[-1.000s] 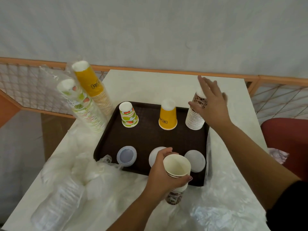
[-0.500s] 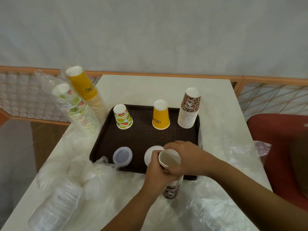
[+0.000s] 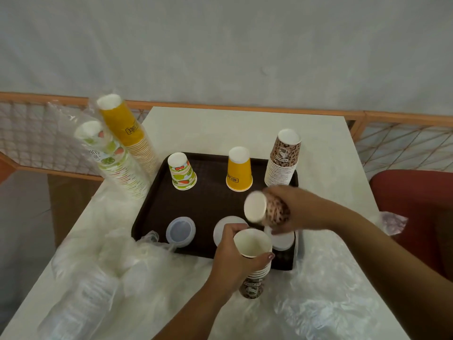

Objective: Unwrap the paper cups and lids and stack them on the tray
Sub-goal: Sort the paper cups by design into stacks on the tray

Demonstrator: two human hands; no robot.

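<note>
My left hand (image 3: pixel 230 261) grips a short stack of leopard-print cups (image 3: pixel 253 271), mouths up, at the near edge of the brown tray (image 3: pixel 210 204). My right hand (image 3: pixel 291 209) holds a single leopard-print cup (image 3: pixel 266 209) tipped on its side above the tray. On the tray's far side stand an upside-down fruit-print cup (image 3: pixel 182 171), a yellow cup (image 3: pixel 239 169) and a tall leopard-print stack (image 3: pixel 283 159). Three white lids lie on its near side: one left (image 3: pixel 181 231), one middle (image 3: pixel 224 227) and one right (image 3: pixel 283 240), the last two partly hidden by my hands.
Wrapped stacks of yellow cups (image 3: pixel 127 133) and fruit-print cups (image 3: pixel 110 160) lean at the table's left edge. Crumpled clear plastic wrap (image 3: pixel 122 266) with wrapped lids (image 3: pixel 81 300) covers the near table. A red chair (image 3: pixel 411 204) stands at the right, a wooden railing (image 3: pixel 220 106) behind.
My right hand came back from the tall leopard stack, took one cup off the stack in my left hand, and lifted it, tipping it sideways over the tray.
</note>
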